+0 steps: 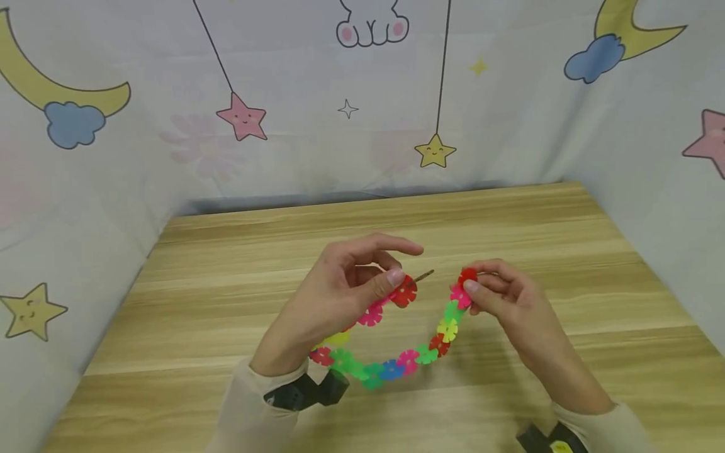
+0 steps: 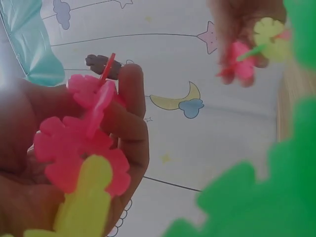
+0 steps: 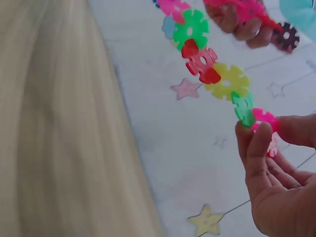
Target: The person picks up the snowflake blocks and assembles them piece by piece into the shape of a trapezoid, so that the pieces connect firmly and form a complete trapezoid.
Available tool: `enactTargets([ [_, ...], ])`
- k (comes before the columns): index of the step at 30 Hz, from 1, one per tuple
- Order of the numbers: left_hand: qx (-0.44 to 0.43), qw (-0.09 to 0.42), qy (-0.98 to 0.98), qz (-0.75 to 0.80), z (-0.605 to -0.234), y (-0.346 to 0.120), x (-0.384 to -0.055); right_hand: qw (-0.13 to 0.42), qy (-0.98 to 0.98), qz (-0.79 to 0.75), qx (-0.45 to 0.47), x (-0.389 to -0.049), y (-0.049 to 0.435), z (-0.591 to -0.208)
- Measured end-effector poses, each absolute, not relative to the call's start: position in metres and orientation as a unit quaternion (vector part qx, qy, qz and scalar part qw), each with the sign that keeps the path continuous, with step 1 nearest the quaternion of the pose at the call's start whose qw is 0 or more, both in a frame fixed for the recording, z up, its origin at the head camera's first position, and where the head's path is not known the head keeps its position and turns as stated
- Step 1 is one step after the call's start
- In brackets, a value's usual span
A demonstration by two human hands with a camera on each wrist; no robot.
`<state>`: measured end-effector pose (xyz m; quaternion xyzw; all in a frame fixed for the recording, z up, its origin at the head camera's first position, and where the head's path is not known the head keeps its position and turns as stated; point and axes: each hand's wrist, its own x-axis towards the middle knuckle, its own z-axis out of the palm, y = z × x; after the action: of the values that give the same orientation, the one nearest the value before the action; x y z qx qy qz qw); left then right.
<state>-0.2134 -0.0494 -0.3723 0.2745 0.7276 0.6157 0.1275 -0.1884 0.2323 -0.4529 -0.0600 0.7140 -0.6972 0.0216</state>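
A chain of flower-shaped plastic snowflake discs (image 1: 392, 369), slotted together in red, pink, green, yellow and blue, hangs in a loop between both hands above the table. My left hand (image 1: 342, 286) pinches the chain near one end, its index finger stretched out. Beyond its thumb are a red disc (image 1: 404, 292) and, at the tip, a dark brown disc (image 2: 102, 65), seen edge-on from the head. My right hand (image 1: 515, 308) pinches the other end, at a pink disc (image 1: 460, 297) and a red disc (image 1: 467, 275). The two ends are apart. The left forearm hides part of the loop.
The wood-grain table (image 1: 226, 264) lies beneath the hands. A pale cloth (image 1: 317, 145) printed with stars, moons and clouds stands behind it and along both sides. Dark wrist cameras (image 1: 306, 391) are strapped over the light sleeves.
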Motion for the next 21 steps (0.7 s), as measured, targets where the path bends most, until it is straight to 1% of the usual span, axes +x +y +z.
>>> enactTargets([
  [3, 0.268, 0.138, 0.732, 0.611, -0.372, -0.050, -0.213, -0.037, 0.700, -0.707, -0.093, -0.187, 0.227, -0.435],
  [8, 0.271, 0.132, 0.733, 0.610, -0.371, -0.051, -0.212, -0.100, 0.691, -0.697, -0.163, -0.184, 0.217, -0.408],
  [11, 0.273, 0.122, 0.732, 0.612, -0.369, -0.051, -0.211, -0.123, 0.704, -0.675, -0.184, -0.182, 0.211, -0.398],
  [15, 0.272, 0.105, 0.739, 0.607, -0.367, -0.051, -0.210, -0.139, 0.719, -0.658, -0.177, -0.180, 0.204, -0.393],
  [18, 0.277, 0.101, 0.738, 0.607, -0.367, -0.050, -0.209, -0.143, 0.719, -0.658, -0.174, -0.180, 0.200, -0.394],
  [21, 0.281, 0.103, 0.736, 0.607, -0.368, -0.049, -0.208, -0.152, 0.705, -0.665, -0.194, -0.182, 0.197, -0.399],
])
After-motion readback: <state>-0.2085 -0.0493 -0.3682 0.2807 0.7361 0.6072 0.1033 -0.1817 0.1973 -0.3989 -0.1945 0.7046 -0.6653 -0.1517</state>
